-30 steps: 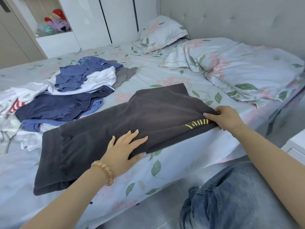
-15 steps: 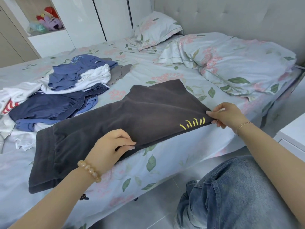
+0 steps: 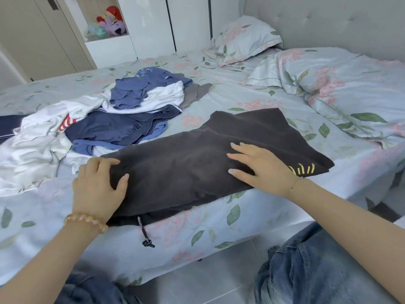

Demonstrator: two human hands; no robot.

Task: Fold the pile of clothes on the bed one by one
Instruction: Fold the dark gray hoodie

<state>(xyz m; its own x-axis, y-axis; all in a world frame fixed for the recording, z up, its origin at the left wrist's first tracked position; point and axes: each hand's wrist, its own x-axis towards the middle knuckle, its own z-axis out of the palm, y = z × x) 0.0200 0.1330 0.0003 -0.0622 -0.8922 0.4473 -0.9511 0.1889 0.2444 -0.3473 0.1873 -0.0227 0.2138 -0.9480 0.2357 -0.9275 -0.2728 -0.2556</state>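
Shorts point(image 3: 197, 159): dark brown, lying folded along the near edge of the bed point(image 3: 219, 233), near the middle of the view; yellow stitched marks point(image 3: 303, 168) showing at their right end
Cord point(image 3: 145, 234): black drawstring hanging out from under the near left corner of the shorts, dangling over the side of the bed, knotted at its tip
Left hand point(image 3: 98, 185): gripping the left end of the shorts, fingers curling over the top of the fold and thumb pressing on the cloth; a beaded bracelet point(image 3: 87, 221) sitting on the wrist
Right hand point(image 3: 260, 167): lying flat on top of the shorts toward their right end, fingers straight and slightly spread, pointing left; a thin chain point(image 3: 294, 186) sitting on the wrist
Pile point(image 3: 105, 123): unfolded blue, navy, white and grey clothes lying heaped on the far left of the bed, just beyond the shorts, its near edge touching them
Pillow point(image 3: 245, 40): floral, leaning at the far end by the headboard
Quilt point(image 3: 341, 88): floral, lying bunched on the right of the bed
Toys point(image 3: 109, 23): plush, sitting in a white shelf at the far left
Jeans point(image 3: 317, 266): on the person's knees, showing at the near edge
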